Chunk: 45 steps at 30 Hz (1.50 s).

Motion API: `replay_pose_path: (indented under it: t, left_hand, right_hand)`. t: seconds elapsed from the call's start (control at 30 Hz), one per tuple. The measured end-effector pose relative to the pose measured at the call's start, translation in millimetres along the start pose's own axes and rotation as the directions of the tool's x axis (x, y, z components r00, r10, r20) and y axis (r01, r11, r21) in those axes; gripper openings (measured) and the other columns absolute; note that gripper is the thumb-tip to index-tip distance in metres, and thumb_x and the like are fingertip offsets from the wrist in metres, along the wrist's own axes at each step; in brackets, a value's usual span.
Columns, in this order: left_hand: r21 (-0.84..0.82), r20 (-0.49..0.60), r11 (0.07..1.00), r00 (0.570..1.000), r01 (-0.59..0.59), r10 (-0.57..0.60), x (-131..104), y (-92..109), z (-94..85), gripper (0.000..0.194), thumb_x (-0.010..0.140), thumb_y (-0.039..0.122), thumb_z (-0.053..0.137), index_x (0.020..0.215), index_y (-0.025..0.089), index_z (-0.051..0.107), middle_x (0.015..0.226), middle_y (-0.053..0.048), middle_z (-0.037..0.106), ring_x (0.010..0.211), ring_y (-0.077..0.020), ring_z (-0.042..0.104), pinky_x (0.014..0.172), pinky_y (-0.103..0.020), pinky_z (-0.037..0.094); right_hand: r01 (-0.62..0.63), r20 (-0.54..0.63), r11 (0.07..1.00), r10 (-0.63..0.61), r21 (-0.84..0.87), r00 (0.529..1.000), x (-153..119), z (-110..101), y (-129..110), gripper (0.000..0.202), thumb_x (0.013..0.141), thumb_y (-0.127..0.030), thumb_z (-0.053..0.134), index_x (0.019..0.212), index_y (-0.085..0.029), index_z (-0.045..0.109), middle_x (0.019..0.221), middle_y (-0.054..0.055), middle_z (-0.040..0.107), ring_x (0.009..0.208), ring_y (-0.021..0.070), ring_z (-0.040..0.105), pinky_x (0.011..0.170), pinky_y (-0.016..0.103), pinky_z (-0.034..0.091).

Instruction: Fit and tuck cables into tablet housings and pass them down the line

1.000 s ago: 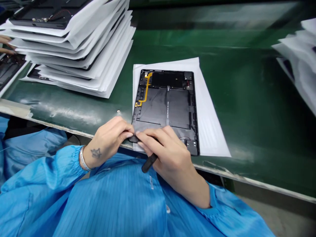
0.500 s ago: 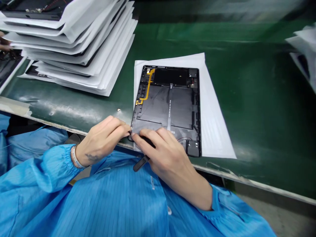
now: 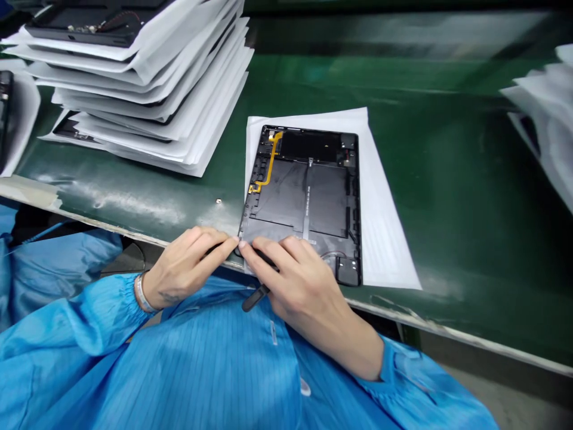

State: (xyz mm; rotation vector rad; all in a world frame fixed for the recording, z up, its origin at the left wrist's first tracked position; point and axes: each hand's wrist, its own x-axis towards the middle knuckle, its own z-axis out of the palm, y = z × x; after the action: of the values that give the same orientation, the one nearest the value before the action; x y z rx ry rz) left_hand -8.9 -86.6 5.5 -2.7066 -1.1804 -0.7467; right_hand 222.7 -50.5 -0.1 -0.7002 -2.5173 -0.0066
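An open tablet back housing (image 3: 286, 185) lies on a white foam sheet (image 3: 387, 239), its inside facing up. It has dark battery panels and a yellow flex cable (image 3: 270, 164) along its left side. My left hand (image 3: 190, 263) is closed, with thumb and forefinger pressed together at the housing's lower left edge. Whatever they pinch is too small or hidden to tell. Over the lower left corner of the housing lies my right hand (image 3: 302, 272), its forefinger reaching the same edge and almost meeting the left fingertips. A slim black hand tool (image 3: 255, 298) sticks out under its palm.
A tall stack of housings between white foam sheets (image 3: 147, 119) stands at the left, with an open housing (image 3: 98, 21) on top. A tiny metallic part (image 3: 218, 201) lies on the green bench mat (image 3: 447, 197). More white sheets (image 3: 544, 113) are at the far right.
My left fingers have straightened slightly and stay at the same edge. My right hand barely moves. The whole view has shifted a little, and at the far left a co-worker's hand is out of sight.
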Motion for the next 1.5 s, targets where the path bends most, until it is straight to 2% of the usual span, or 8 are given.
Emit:
replay_pose_path:
  t: [0.17, 0.43, 0.63, 0.77, 0.93, 1.03, 1.13, 1.5]
  left_hand:
    - [0.046, 0.027, 0.996, 0.997, -0.076, 0.074, 4.3, -2.2, -3.5, 0.033, 0.1, 0.007, 0.044, 0.129, 0.007, 0.058, 0.107, -0.016, 0.071, 0.098, -0.0236, 0.066, 0.087, -0.037, 0.058]
    - [-0.052, -0.016, 0.992, 0.993, 0.118, -0.119, 2.0, -0.7, 1.2, 0.029, 0.099, 0.01, 0.053, 0.124, 0.017, 0.064, 0.108, -0.009, 0.072, 0.097, -0.0187, 0.067, 0.09, -0.035, 0.057]
    - [0.156, 0.041, 0.982, 0.994, -0.11, 0.105, 5.5, 1.0, -5.0, 0.033, 0.098, 0.005, 0.047, 0.128, 0.008, 0.06, 0.107, -0.016, 0.072, 0.098, -0.0244, 0.067, 0.085, -0.039, 0.06]
    - [0.222, 0.116, 0.949, 0.973, -0.223, 0.201, 8.9, 1.4, -10.7, 0.028, 0.098, 0.007, 0.047, 0.123, 0.006, 0.06, 0.103, -0.016, 0.072, 0.095, -0.0252, 0.067, 0.081, -0.039, 0.061]
    - [-0.065, 0.076, 0.995, 0.994, 0.079, -0.073, 9.1, -7.6, -5.0, 0.039, 0.101, 0.021, 0.053, 0.139, 0.014, 0.052, 0.134, -0.018, 0.062, 0.125, -0.0278, 0.058, 0.103, -0.047, 0.054]
    - [-0.141, 0.112, 0.982, 0.988, 0.122, -0.107, 14.1, -12.5, 5.5, 0.047, 0.103, 0.031, 0.051, 0.147, 0.017, 0.045, 0.155, -0.017, 0.045, 0.145, -0.0306, 0.041, 0.116, -0.054, 0.043]
    - [-0.195, 0.117, 0.976, 0.99, 0.097, -0.076, 20.9, -13.8, 14.6, 0.043, 0.104, 0.035, 0.05, 0.143, 0.016, 0.051, 0.15, -0.014, 0.052, 0.142, -0.0299, 0.046, 0.115, -0.053, 0.044]
    - [-0.158, 0.171, 0.979, 0.98, 0.132, -0.105, 20.6, -18.0, 15.3, 0.056, 0.104, 0.046, 0.046, 0.148, 0.011, 0.045, 0.157, -0.014, 0.043, 0.147, -0.0241, 0.041, 0.123, -0.046, 0.033]
  right_hand:
    - [0.014, -0.004, 1.0, -0.014, -0.024, 1.0, 1.4, 0.8, -1.3, 0.033, 0.098, -0.009, 0.042, 0.12, -0.007, 0.065, 0.109, 0.01, 0.072, 0.079, 0.0225, 0.046, 0.066, 0.038, 0.037]
    - [-0.014, 0.049, 0.999, 0.016, -0.041, 0.999, 0.7, 1.7, -1.7, 0.033, 0.092, -0.008, 0.054, 0.123, -0.013, 0.063, 0.115, 0.008, 0.07, 0.082, 0.0222, 0.047, 0.067, 0.038, 0.035]
    - [-0.019, 0.027, 0.996, 0.017, 0.091, 0.999, -0.5, 2.1, -0.2, 0.032, 0.094, -0.011, 0.055, 0.126, -0.011, 0.061, 0.118, 0.01, 0.07, 0.089, 0.0231, 0.053, 0.07, 0.038, 0.041]
    - [-0.11, -0.177, 0.929, 0.182, 0.353, 0.967, -2.3, -0.5, 3.7, 0.022, 0.099, -0.018, 0.054, 0.12, -0.015, 0.06, 0.109, 0.009, 0.069, 0.095, 0.0205, 0.059, 0.083, 0.036, 0.047]
    - [-0.194, -0.081, 0.922, 0.234, 0.334, 0.969, -11.2, -32.4, 13.8, 0.057, 0.103, -0.05, 0.043, 0.147, -0.014, 0.041, 0.118, 0.014, 0.061, 0.102, 0.0234, 0.061, 0.082, 0.036, 0.051]
    - [-0.165, -0.016, 0.979, 0.168, 0.122, 0.986, -13.5, -55.2, 16.7, 0.048, 0.106, -0.038, 0.038, 0.148, -0.016, 0.046, 0.098, 0.008, 0.062, 0.084, 0.0189, 0.06, 0.069, 0.03, 0.048]
    - [-0.105, -0.017, 0.994, 0.105, -0.028, 0.994, -9.3, -61.7, 15.3, 0.042, 0.103, -0.018, 0.045, 0.145, -0.018, 0.05, 0.081, 0.002, 0.06, 0.069, 0.0149, 0.056, 0.062, 0.027, 0.043]
    - [-0.043, 0.091, 0.983, 0.027, 0.177, 0.995, -0.5, -18.8, 20.1, 0.045, 0.096, -0.001, 0.047, 0.136, -0.019, 0.057, 0.106, 0.007, 0.07, 0.093, 0.0146, 0.066, 0.077, 0.026, 0.056]
